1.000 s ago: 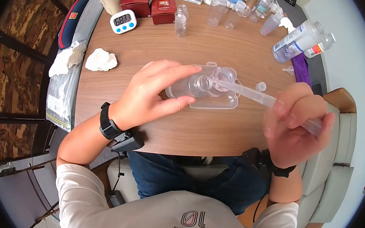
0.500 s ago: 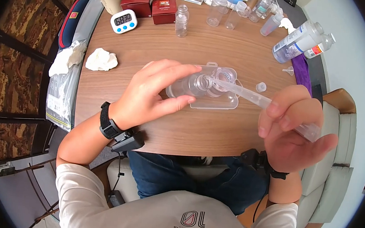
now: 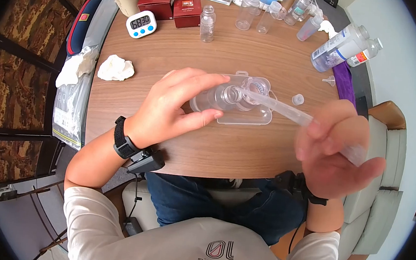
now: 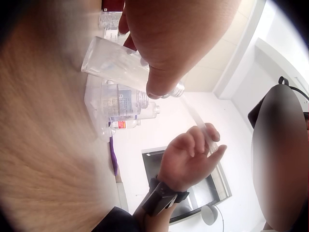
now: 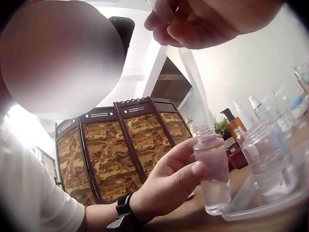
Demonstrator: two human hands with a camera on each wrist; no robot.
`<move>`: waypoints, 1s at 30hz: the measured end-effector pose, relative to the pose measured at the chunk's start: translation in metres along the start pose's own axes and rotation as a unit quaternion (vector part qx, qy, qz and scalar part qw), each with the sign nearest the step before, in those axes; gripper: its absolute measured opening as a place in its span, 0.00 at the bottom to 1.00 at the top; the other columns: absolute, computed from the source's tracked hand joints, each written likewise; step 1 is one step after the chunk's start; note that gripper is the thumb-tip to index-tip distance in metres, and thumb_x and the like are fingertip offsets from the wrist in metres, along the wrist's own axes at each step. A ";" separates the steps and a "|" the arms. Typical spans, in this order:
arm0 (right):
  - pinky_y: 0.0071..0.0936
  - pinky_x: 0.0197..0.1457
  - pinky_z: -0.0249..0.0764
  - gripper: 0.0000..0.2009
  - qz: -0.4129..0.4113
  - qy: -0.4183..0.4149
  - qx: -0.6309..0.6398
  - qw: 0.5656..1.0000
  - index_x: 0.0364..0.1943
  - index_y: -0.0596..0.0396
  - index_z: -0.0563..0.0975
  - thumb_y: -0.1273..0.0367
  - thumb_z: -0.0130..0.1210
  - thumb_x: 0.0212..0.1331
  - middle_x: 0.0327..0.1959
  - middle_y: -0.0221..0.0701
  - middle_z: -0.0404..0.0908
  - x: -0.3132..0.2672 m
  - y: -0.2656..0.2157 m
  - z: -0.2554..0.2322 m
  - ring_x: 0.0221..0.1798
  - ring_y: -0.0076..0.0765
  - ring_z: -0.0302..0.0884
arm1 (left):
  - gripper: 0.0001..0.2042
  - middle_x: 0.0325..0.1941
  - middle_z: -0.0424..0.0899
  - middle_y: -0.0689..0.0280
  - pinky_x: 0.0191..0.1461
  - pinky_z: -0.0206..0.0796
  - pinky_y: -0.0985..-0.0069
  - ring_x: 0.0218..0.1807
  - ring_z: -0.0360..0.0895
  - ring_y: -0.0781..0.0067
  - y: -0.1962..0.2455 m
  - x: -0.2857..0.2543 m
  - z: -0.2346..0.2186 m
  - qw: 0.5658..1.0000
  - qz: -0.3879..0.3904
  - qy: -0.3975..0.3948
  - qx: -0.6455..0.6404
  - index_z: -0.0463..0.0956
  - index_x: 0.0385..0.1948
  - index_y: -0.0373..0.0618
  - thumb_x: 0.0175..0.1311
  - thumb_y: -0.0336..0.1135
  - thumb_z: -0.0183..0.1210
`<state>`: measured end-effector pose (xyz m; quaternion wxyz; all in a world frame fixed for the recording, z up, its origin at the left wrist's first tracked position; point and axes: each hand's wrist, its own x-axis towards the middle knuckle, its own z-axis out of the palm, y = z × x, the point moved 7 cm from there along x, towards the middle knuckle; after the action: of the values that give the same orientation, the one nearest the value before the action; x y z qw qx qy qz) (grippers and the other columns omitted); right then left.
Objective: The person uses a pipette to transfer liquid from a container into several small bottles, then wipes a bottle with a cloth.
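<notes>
My left hand (image 3: 178, 100) grips a clear bottle (image 3: 214, 97) by its sides, its uncapped mouth facing up. In the right wrist view this bottle (image 5: 216, 191) holds clear liquid in its lower part. My right hand (image 3: 337, 146) pinches a translucent plastic dropper (image 3: 284, 109), held at a slant with its tip at the bottle's mouth. The dropper's bulb end lies among the fingers, partly hidden. A second open clear bottle (image 5: 270, 162) stands right beside the gripped one, on a clear plastic case (image 3: 243, 122).
A small cap (image 3: 297, 99) lies right of the case, a tiny funnel (image 3: 329, 80) farther right. Crumpled tissue (image 3: 116, 68) and a white timer (image 3: 141, 24) sit left. An empty bottle (image 3: 207, 25), red boxes (image 3: 187, 13) and several other bottles line the back.
Over the last second my right hand has shifted slightly, its thumb swinging outward from the dropper's bulb. The dropper's tip stays at the bottle's mouth, and my left hand holds still.
</notes>
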<state>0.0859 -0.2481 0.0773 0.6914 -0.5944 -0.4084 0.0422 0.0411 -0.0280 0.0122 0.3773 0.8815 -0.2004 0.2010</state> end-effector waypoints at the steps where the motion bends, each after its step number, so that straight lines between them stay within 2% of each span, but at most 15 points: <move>1: 0.18 0.27 0.71 0.34 0.000 0.000 0.000 1.000 0.33 0.50 0.69 0.34 0.26 0.73 0.39 0.36 0.74 -0.001 -0.002 -0.001 0.21 0.23 0.66 | 0.25 0.49 0.86 0.57 0.53 0.74 0.68 0.48 0.82 0.58 -0.001 0.000 0.000 1.000 -0.004 -0.001 -0.003 0.80 0.55 0.39 0.54 0.34 0.75; 3: 0.17 0.25 0.68 0.34 -0.021 0.052 0.029 0.998 0.31 0.51 0.68 0.35 0.28 0.74 0.38 0.37 0.73 -0.002 -0.009 -0.012 0.20 0.23 0.63 | 0.25 0.49 0.86 0.57 0.54 0.74 0.68 0.48 0.83 0.59 -0.003 -0.001 0.000 1.000 -0.002 0.009 -0.002 0.80 0.55 0.39 0.54 0.34 0.75; 4: 0.17 0.25 0.68 0.34 -0.020 0.050 0.030 0.998 0.31 0.51 0.68 0.35 0.28 0.74 0.38 0.37 0.73 -0.002 -0.007 -0.015 0.20 0.23 0.63 | 0.24 0.50 0.86 0.57 0.55 0.74 0.68 0.48 0.83 0.60 -0.004 -0.002 -0.001 1.000 0.001 0.018 -0.001 0.80 0.54 0.40 0.55 0.35 0.74; 6: 0.19 0.24 0.66 0.38 -0.014 0.075 0.068 0.995 0.32 0.55 0.72 0.36 0.21 0.75 0.38 0.42 0.79 -0.001 0.003 -0.028 0.21 0.24 0.69 | 0.24 0.50 0.86 0.58 0.55 0.74 0.69 0.49 0.82 0.62 -0.007 -0.004 0.000 1.000 -0.017 0.024 -0.012 0.80 0.54 0.39 0.55 0.34 0.74; 8: 0.19 0.23 0.63 0.37 -0.004 0.063 0.035 0.997 0.35 0.56 0.74 0.38 0.23 0.76 0.39 0.42 0.80 0.002 0.019 -0.031 0.20 0.23 0.66 | 0.24 0.50 0.86 0.59 0.56 0.74 0.70 0.49 0.82 0.63 -0.009 -0.005 0.000 0.999 -0.032 0.027 -0.024 0.79 0.53 0.39 0.54 0.34 0.74; 10: 0.17 0.26 0.64 0.33 0.046 0.032 0.007 0.998 0.38 0.58 0.75 0.43 0.28 0.79 0.40 0.40 0.80 0.005 0.038 -0.018 0.23 0.21 0.68 | 0.24 0.49 0.85 0.59 0.56 0.73 0.70 0.50 0.82 0.66 -0.013 -0.007 -0.001 0.997 -0.055 0.035 -0.035 0.78 0.52 0.38 0.52 0.33 0.73; 11: 0.17 0.26 0.64 0.33 0.045 0.033 0.007 0.998 0.38 0.58 0.75 0.43 0.28 0.79 0.40 0.40 0.80 0.006 0.041 -0.010 0.23 0.21 0.68 | 0.24 0.49 0.85 0.59 0.56 0.73 0.70 0.50 0.82 0.66 -0.012 -0.007 -0.001 0.997 -0.054 0.034 -0.034 0.78 0.52 0.38 0.52 0.33 0.73; 13: 0.16 0.30 0.65 0.29 0.126 0.066 -0.020 0.990 0.41 0.61 0.76 0.48 0.32 0.81 0.42 0.37 0.80 0.006 0.056 0.001 0.27 0.19 0.70 | 0.25 0.49 0.84 0.59 0.57 0.72 0.70 0.51 0.81 0.66 -0.014 -0.008 -0.002 0.995 -0.076 0.036 -0.056 0.75 0.52 0.38 0.51 0.32 0.71; 14: 0.16 0.30 0.65 0.29 0.125 0.066 -0.018 0.990 0.41 0.61 0.76 0.48 0.32 0.81 0.42 0.37 0.80 0.008 0.056 0.004 0.27 0.19 0.70 | 0.25 0.49 0.84 0.59 0.57 0.72 0.70 0.51 0.81 0.66 -0.015 -0.008 -0.002 0.995 -0.077 0.035 -0.054 0.75 0.52 0.38 0.51 0.32 0.71; 16: 0.16 0.32 0.66 0.27 0.220 0.042 -0.014 0.974 0.42 0.62 0.75 0.51 0.34 0.82 0.44 0.35 0.80 0.009 0.068 0.009 0.31 0.19 0.71 | 0.25 0.50 0.83 0.59 0.60 0.72 0.67 0.52 0.81 0.65 -0.017 -0.009 0.000 0.993 -0.085 0.034 -0.074 0.74 0.53 0.38 0.51 0.31 0.69; 22: 0.17 0.31 0.66 0.28 0.219 0.047 0.009 0.975 0.44 0.63 0.75 0.50 0.33 0.82 0.47 0.37 0.79 0.010 0.072 0.008 0.31 0.20 0.71 | 0.25 0.50 0.82 0.58 0.63 0.71 0.67 0.53 0.81 0.64 -0.020 -0.010 0.001 0.991 -0.095 0.030 -0.084 0.73 0.53 0.39 0.51 0.31 0.68; 30: 0.18 0.31 0.67 0.28 0.211 0.046 0.023 0.976 0.44 0.64 0.75 0.51 0.32 0.82 0.47 0.39 0.79 0.009 0.073 0.009 0.31 0.22 0.71 | 0.25 0.49 0.83 0.58 0.63 0.71 0.67 0.52 0.81 0.64 -0.021 -0.010 0.001 0.992 -0.093 0.033 -0.083 0.73 0.53 0.39 0.51 0.30 0.68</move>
<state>0.1175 -0.2149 0.0192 0.6986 -0.6525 -0.2403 0.1687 0.0433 -0.0135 -0.0059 0.4724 0.8550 -0.1203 0.1770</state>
